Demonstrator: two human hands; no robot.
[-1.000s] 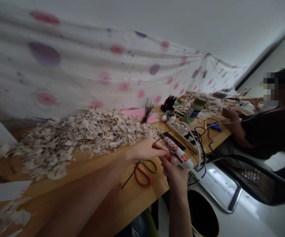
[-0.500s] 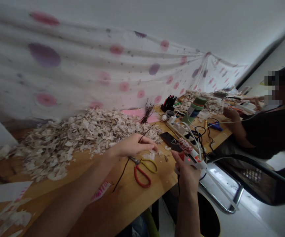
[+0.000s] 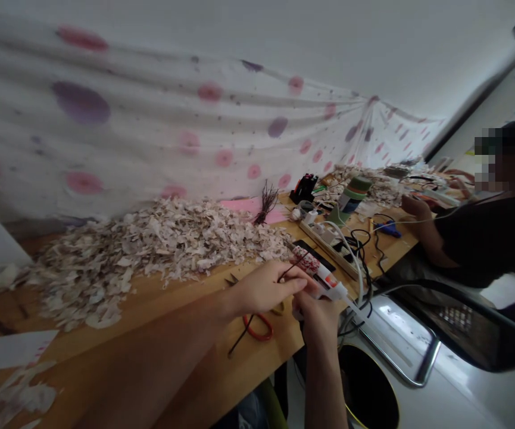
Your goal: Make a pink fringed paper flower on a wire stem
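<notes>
My left hand [image 3: 270,286] is closed around a thin dark twig [image 3: 240,336], which runs from below the hand up past my fingers. In my right hand [image 3: 318,313] is a white hot glue gun [image 3: 335,287] with a red-speckled front, a glue stick jutting from its back. The two hands are close together, and the twig's upper end lies near the gun's speckled part. Under my left hand lie scissors [image 3: 259,328] with red and yellow handles, partly hidden. Behind the hands spreads a heap of pale, dry, petal-like flakes [image 3: 163,238].
A bundle of dark twigs [image 3: 267,205] stands on pink paper [image 3: 242,207]. Right of it are a power strip [image 3: 328,244], tangled cables, a green bottle [image 3: 350,196] and a dark phone [image 3: 315,253]. A person in black [image 3: 493,238] sits at the right; a black bin [image 3: 368,387] stands below.
My left hand has moved right with the twig, and my right hand has brought the glue gun left and slightly down, so they now meet. The scissors are more covered.
</notes>
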